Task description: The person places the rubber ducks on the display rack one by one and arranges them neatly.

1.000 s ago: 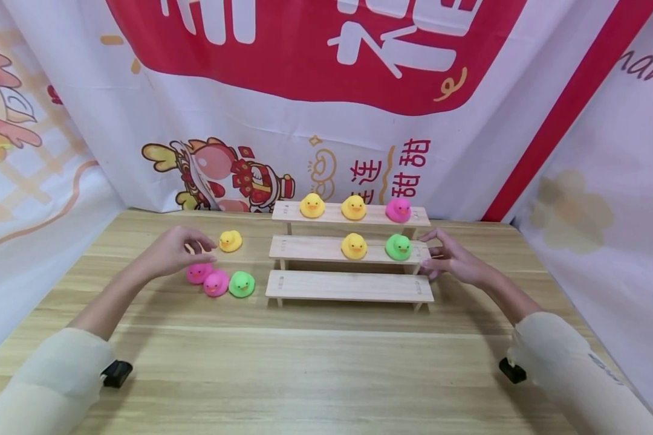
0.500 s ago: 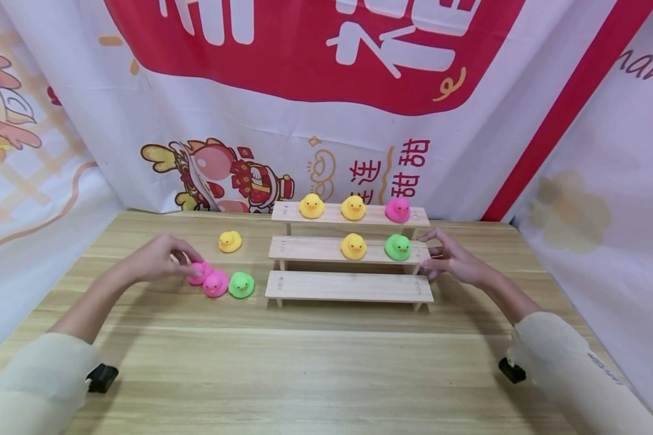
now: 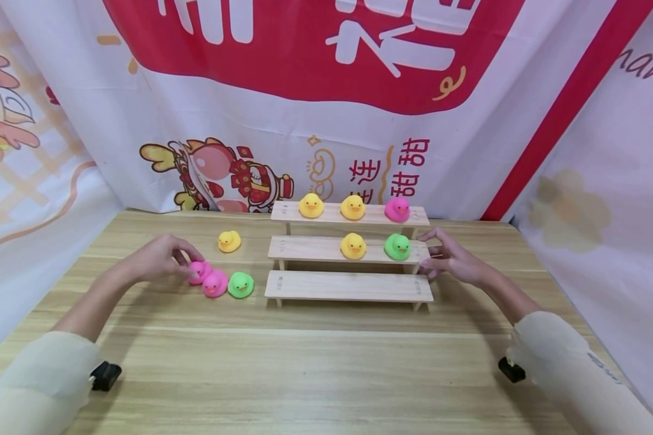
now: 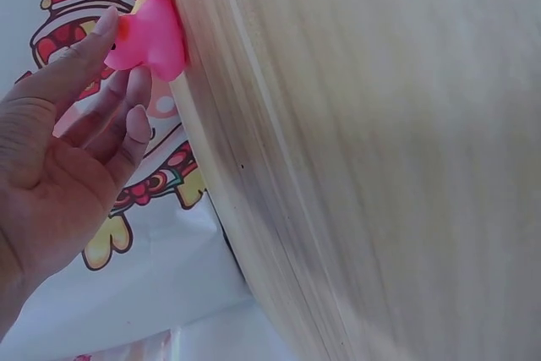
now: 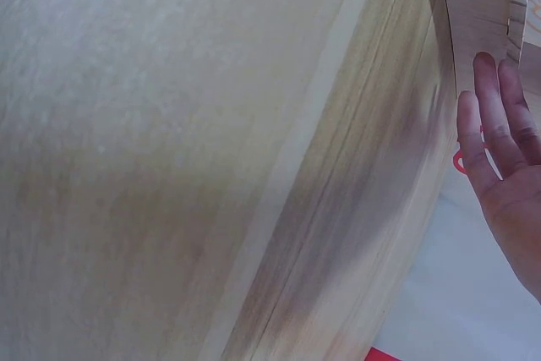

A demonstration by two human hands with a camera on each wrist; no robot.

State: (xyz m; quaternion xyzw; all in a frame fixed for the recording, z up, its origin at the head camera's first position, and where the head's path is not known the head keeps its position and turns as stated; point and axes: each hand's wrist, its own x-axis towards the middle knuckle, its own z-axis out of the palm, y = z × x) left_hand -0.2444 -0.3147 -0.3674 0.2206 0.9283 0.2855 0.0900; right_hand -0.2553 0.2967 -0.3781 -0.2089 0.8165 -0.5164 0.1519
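At the left of the table my left hand (image 3: 160,260) pinches the leftmost pink rubber duck (image 3: 199,272) between thumb and fingers. The left wrist view shows the thumb (image 4: 103,26) at that duck's head. A second pink duck (image 3: 214,283) touches it, with a green duck (image 3: 241,285) alongside. Behind them sits a yellow duck (image 3: 230,241). My right hand (image 3: 453,260) rests at the right end of a three-step wooden stand (image 3: 348,286); in the right wrist view its fingers (image 5: 492,116) are extended towards the wood.
Yellow ducks (image 3: 311,206) and a pink duck (image 3: 397,209) stand on the top step. On the middle step are a yellow duck (image 3: 353,246) and a green duck (image 3: 397,247). A printed cloth (image 3: 283,121) hangs behind the wooden table (image 3: 305,374).
My left hand has come down from above the pink ducks and taken the leftmost one between its fingers. The right hand stays at the stand's end.
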